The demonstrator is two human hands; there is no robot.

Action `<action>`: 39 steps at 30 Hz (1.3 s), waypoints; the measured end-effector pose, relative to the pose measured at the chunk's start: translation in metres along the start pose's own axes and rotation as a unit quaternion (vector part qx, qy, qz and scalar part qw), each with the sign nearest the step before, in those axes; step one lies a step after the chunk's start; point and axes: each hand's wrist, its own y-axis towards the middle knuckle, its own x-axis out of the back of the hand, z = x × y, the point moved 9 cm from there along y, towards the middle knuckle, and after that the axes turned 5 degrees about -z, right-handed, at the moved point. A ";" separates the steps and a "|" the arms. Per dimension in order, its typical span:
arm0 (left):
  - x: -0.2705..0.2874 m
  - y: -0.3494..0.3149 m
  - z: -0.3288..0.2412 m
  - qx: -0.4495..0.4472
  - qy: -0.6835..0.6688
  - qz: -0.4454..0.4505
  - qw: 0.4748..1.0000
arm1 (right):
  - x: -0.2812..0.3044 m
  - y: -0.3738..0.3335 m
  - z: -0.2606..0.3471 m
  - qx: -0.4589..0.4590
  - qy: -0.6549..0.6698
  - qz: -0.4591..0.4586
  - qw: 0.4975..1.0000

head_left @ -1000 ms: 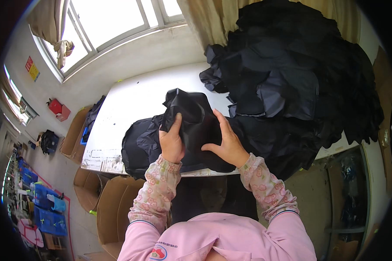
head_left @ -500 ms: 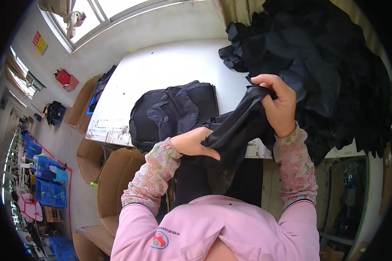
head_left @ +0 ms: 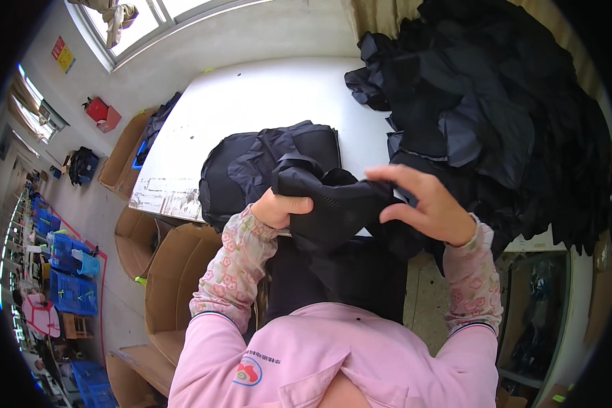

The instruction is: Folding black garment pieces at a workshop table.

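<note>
My left hand (head_left: 277,208) is closed on a black fabric piece (head_left: 336,207) with a fine mesh patch, its thumb pressed over the near side. The piece hangs at the table's front edge, its top folded over in a loop. My right hand (head_left: 432,204) is at the right end of the piece, thumb and fingers spread apart around its edge; whether they touch it is hard to tell. Behind my left hand a flat stack of black fabric pieces (head_left: 228,166) lies on the white table (head_left: 265,88).
A large heap of black fabric pieces (head_left: 496,115) covers the table's right side and hangs over its front. Open cardboard boxes (head_left: 180,285) stand on the floor at the left. Blue crates (head_left: 73,294) line the far left, and a window (head_left: 143,24) is beyond the table.
The black piece has been turned and bunched up in front of me. My left hand has moved left and up; my right hand has come lower, its fingers now spread.
</note>
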 end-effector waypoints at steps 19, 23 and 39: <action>-0.018 0.013 -0.005 0.014 -0.115 -0.069 0.991 | -0.031 0.002 0.035 0.111 -0.146 -0.218 0.959; 0.010 0.011 -0.037 -0.121 0.082 -0.227 0.963 | -0.018 0.003 0.021 0.054 -0.152 -0.186 0.969; -0.023 0.006 -0.080 -0.130 0.467 -0.092 0.870 | 0.012 0.006 0.019 0.030 -0.166 -0.057 0.984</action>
